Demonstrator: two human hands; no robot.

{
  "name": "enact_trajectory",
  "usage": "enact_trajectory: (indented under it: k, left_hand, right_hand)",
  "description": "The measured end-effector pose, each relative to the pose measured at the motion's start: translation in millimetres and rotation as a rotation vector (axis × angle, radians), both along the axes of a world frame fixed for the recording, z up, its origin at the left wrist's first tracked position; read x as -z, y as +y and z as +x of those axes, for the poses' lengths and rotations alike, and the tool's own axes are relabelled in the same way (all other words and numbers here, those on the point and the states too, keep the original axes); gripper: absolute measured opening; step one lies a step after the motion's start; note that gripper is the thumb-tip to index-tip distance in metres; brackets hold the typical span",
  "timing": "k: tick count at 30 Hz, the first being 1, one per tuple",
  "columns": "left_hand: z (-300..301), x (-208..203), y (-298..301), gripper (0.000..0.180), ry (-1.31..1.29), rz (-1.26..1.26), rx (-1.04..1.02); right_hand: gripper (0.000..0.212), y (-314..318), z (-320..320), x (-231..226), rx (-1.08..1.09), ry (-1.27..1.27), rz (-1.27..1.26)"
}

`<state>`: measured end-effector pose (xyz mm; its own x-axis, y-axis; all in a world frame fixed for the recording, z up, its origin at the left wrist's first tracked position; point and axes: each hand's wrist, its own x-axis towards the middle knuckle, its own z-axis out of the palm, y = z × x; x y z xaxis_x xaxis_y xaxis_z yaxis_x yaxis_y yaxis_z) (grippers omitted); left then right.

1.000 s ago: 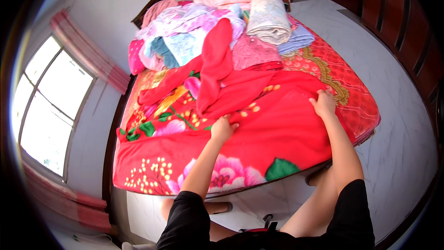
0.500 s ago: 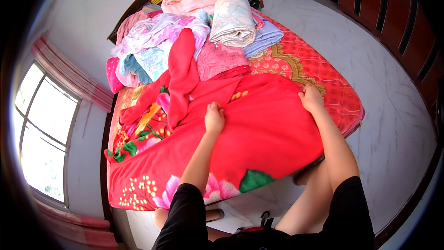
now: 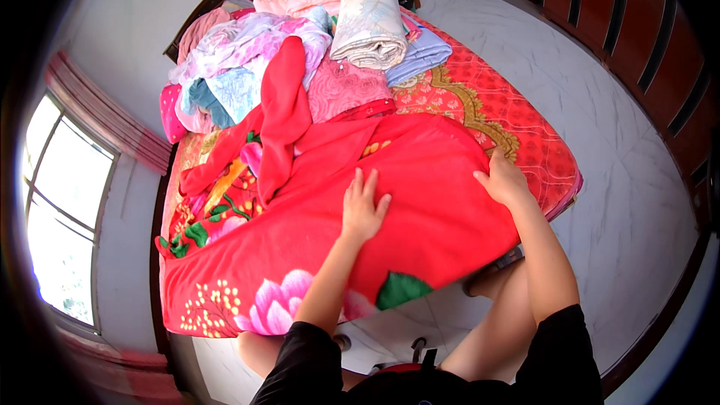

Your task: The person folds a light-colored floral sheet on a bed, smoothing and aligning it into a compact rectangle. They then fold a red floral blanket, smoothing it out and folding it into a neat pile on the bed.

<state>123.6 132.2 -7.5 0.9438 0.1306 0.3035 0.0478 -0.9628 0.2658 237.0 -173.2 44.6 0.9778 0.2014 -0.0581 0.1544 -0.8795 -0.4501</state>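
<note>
A red fleece blanket (image 3: pixel 435 195) with large pink flowers and green leaves is spread over the near part of the bed, its front edge hanging over the side. My left hand (image 3: pixel 364 210) lies flat on the middle of the blanket, fingers spread, holding nothing. At the blanket's right edge rests my right hand (image 3: pixel 506 181), thumb apart from its outstretched fingers. Toward the left, part of the blanket is bunched in a long raised fold (image 3: pixel 289 97), with its flowered side showing beneath.
Behind the blanket are a pink folded cloth (image 3: pixel 349 90), a rolled white quilt (image 3: pixel 369 26), folded blue bedding (image 3: pixel 420 56) and heaped bedclothes (image 3: pixel 240 52). Red patterned bedding (image 3: pixel 525 135) covers the bed's right side. A window (image 3: pixel 67 202) is at left, dark red panelled doors (image 3: pixel 630 15) at right.
My left hand has opened from a closed grip and shifted slightly right across the blanket. My right hand has loosened at the edge, its thumb now apart from the fingers.
</note>
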Motion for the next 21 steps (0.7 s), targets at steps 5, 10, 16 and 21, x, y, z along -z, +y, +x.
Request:
enact_trajectory:
  k: [5, 10, 16, 21]
  left_hand:
    - [-15, -3, -14, 0.059, -0.137, 0.155, 0.046]
    - [-19, -2, -25, 0.065, 0.124, 0.149, -0.036]
    - [-23, -10, -20, 0.07, 0.076, 0.081, 0.09]
    - [-26, -7, -5, 0.056, -0.088, -0.229, 0.026]
  right_hand:
    - [0.03, -18, 2, 0, -0.061, 0.122, -0.071]
    - [0.018, -26, 17, 8, -0.004, 0.09, -0.029]
    - [0.015, 11, 15, 17, -0.013, -0.532, 0.037]
    - [0.01, 78, -20, -2, -0.406, -0.507, 0.447]
